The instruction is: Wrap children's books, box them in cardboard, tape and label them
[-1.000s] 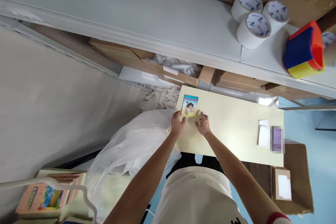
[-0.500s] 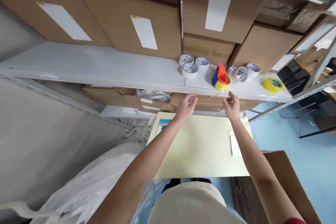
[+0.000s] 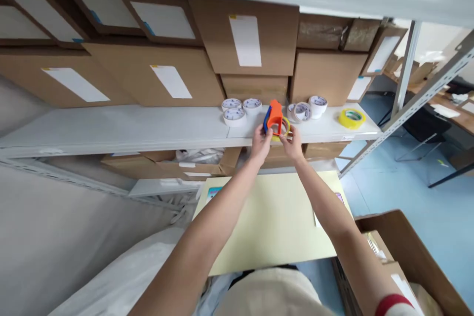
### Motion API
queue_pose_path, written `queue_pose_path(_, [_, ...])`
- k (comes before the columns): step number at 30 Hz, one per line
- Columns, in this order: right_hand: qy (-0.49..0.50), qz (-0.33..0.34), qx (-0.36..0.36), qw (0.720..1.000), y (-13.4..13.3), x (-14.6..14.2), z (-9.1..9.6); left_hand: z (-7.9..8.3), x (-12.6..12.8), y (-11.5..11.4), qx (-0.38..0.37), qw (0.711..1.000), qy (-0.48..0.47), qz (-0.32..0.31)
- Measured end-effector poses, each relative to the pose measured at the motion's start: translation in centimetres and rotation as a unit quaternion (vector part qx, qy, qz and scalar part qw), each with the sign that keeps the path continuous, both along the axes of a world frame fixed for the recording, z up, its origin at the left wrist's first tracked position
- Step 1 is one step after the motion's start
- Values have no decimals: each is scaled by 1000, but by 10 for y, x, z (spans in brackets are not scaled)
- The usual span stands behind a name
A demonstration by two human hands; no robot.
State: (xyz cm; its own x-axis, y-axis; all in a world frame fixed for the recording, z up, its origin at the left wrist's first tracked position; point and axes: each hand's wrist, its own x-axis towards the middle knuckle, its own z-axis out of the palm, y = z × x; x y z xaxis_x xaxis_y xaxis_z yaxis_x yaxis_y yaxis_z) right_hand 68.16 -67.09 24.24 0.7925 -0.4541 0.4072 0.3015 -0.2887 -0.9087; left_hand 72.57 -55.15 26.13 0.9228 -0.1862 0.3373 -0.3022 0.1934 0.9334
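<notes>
An orange and blue tape dispenser (image 3: 274,112) with a roll of yellow tape in it is between my hands at the front edge of the grey shelf (image 3: 177,126). My left hand (image 3: 260,144) grips its left side, fingers partly hidden behind it. On the other side, my right hand (image 3: 292,145) pinches the dispenser by the yellow roll. White tape rolls (image 3: 234,116) stand just to the left, and more white rolls (image 3: 301,111) to the right. Farther right lies a loose yellow tape roll (image 3: 351,118).
Cardboard boxes (image 3: 255,86) line the shelf behind the rolls. Below is a pale yellow tabletop (image 3: 274,227) with a flat white item partly under my right forearm. An open carton (image 3: 411,242) stands at lower right, white sheeting (image 3: 129,276) at lower left. A metal post (image 3: 418,106) rises on the right.
My hands, which were apart and below the shelf edge, have reached up and closed on the tape dispenser. The view has shifted up and to the right.
</notes>
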Motion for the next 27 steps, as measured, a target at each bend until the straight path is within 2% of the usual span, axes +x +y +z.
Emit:
queue_pose_path(3, [-8, 20, -10, 1000, 8, -61, -14, -18, -58, 17, 9, 999, -8, 44])
queue_pose_path(6, [16, 22, -20, 999, 21, -131, -45, -53, -128, 32, 38, 996, 39, 65])
queue_pose_path(9, [88, 13, -6, 996, 30, -189, -99, -106, -188, 40, 61, 988, 135, 43])
queue_pose_path(11, [135, 16, 10, 991, 30, -216, -142, -144, -212, 42, 72, 976, 204, 5])
queue_pose_path(14, [206, 17, 33, 978, 24, -241, -199, -189, -227, 41, 97, 946, 307, -43])
queue_pose_path(16, [242, 15, 46, 969, 18, -252, -226, -208, -229, 38, 113, 926, 355, -66])
queue_pose_path(18, [266, 11, 58, 962, 12, -259, -245, -220, -229, 33, 123, 909, 389, -80])
queue_pose_path(22, [293, -4, 62, 954, 3, -264, -268, -236, -229, 20, 140, 887, 431, -86])
queue_pose_path(27, [310, -15, 62, 949, -6, -263, -280, -248, -231, 9, 152, 875, 451, -92])
